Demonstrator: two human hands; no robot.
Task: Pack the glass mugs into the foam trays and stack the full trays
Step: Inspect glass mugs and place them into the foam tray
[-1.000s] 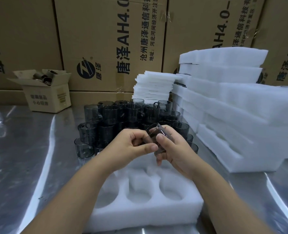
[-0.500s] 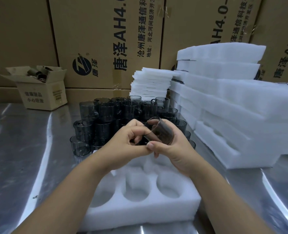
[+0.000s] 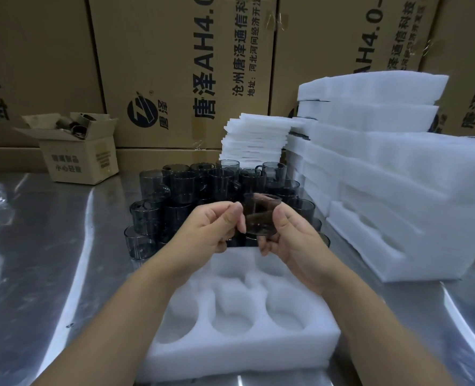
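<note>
A smoky glass mug (image 3: pixel 261 215) hangs upright in the air between both hands, above the far end of a white foam tray (image 3: pixel 244 346). My left hand (image 3: pixel 208 232) pinches the mug's left side. My right hand (image 3: pixel 292 240) grips its right side and underside. The tray lies on the steel table right in front of me, and its round pockets that show hold nothing. Behind the hands stands a stacked cluster of several more dark glass mugs (image 3: pixel 180 188).
Stacked white foam trays (image 3: pixel 397 174) fill the right side of the table. A pile of thin foam sheets (image 3: pixel 255 140) stands behind the mugs. A small open cardboard box (image 3: pixel 74 151) sits at the back left. Large cartons (image 3: pixel 180 65) wall off the back.
The mug has turned from tilted to upright in my hands and risen slightly. My fingers have shifted around its sides.
</note>
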